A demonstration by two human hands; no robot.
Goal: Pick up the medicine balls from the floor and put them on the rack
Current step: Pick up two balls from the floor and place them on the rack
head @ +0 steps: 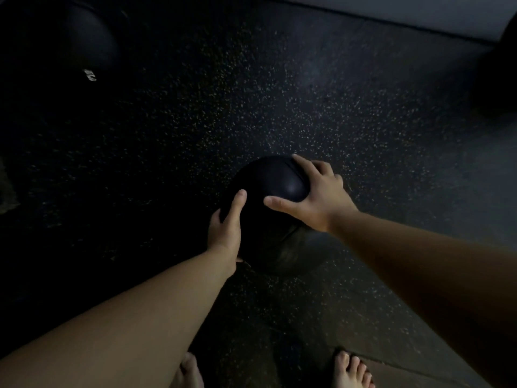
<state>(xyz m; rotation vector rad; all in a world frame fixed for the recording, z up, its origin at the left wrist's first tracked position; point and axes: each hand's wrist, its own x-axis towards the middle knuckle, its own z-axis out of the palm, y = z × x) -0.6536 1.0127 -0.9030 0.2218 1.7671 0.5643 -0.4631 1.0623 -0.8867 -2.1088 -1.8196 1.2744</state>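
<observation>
A black medicine ball is at the middle of the dim view, over the speckled rubber floor. My left hand presses against its near left side with the fingers wrapped around it. My right hand lies spread over its top right. Both hands grip the ball. Whether it rests on the floor or is just off it cannot be told. A second black ball with a small white mark sits at the far left. The rack is out of sight.
A dark round shape is at the right edge by a pale wall base. My bare feet stand at the bottom. Speckled black floor stretches between the balls.
</observation>
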